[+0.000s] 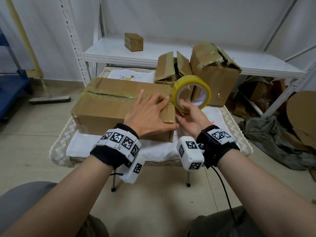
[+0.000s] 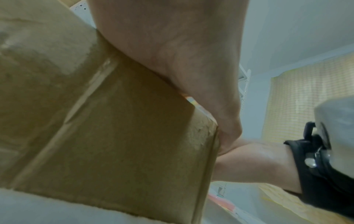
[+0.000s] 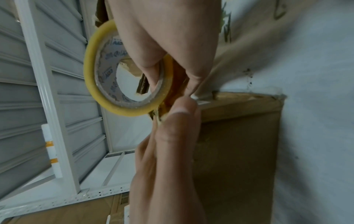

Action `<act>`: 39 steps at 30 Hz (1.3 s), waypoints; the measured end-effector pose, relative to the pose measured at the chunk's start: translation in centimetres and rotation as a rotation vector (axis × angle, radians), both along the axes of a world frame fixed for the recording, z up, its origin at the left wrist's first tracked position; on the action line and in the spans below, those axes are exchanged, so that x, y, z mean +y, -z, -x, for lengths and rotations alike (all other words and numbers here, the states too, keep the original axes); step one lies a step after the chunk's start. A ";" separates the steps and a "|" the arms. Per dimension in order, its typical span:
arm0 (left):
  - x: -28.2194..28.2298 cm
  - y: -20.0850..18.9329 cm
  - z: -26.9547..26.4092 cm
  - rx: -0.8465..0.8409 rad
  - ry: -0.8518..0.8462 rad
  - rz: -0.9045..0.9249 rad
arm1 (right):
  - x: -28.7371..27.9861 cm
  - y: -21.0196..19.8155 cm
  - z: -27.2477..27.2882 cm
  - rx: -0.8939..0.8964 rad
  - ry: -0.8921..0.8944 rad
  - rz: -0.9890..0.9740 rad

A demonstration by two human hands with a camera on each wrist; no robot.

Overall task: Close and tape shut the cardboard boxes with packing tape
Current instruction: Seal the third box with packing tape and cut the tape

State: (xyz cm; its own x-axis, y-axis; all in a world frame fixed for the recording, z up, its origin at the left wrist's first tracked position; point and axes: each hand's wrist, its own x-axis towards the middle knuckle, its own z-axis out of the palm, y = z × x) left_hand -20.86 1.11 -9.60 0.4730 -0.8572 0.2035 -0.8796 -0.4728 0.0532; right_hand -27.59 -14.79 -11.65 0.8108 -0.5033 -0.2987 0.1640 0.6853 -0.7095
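Presently the taping step is in hand on the large flat brown cardboard box point(image 1: 119, 103), lying on the white cloth, long axis running left to right. Its centre seam already carries glossy tape. The left hand point(image 1: 148, 115) rests on the box's right end, fingers spread and flat. The right hand point(image 1: 189, 117), just beside that end, clamps the yellow roll of packing tape point(image 1: 191, 93), thumb inside the core, roll on edge. Judged next: draw the tape over the right edge, press, then sever.
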 end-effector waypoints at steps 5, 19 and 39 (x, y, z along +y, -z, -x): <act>0.0 0.0 0.1 -0.009 -0.011 0.004 | -0.7 0.2 0.4 0.033 0.009 -0.013; 0.0 0.0 0.4 -0.010 -0.003 -0.071 | -2.9 0.5 0.8 0.002 0.056 -0.055; -0.6 -0.4 0.8 -0.026 -0.033 -0.097 | -6.4 -3.1 3.5 0.426 0.010 1.040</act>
